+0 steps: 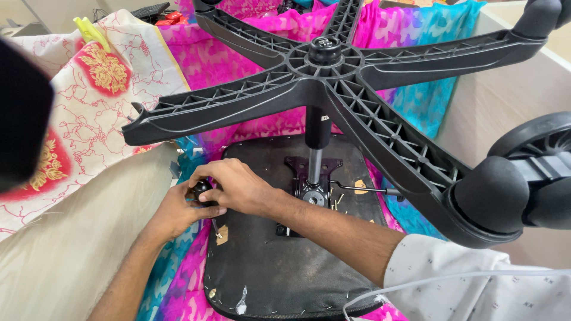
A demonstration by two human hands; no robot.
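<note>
An office chair lies upside down, its black five-armed base raised toward me on a metal column. The underside of the seat is black fabric with a metal mechanism plate around the column. Both hands meet at the seat's left edge. My left hand grips a small black knob. My right hand lies over the same knob, fingers curled on it. A thin lever sticks out to the right of the mechanism.
Black caster wheels fill the right side close to the camera. Pink and turquoise cloth lies under the chair, and white cloth with red and gold motifs at left. A dark blurred object is at the far left. Small screws lie by the mechanism.
</note>
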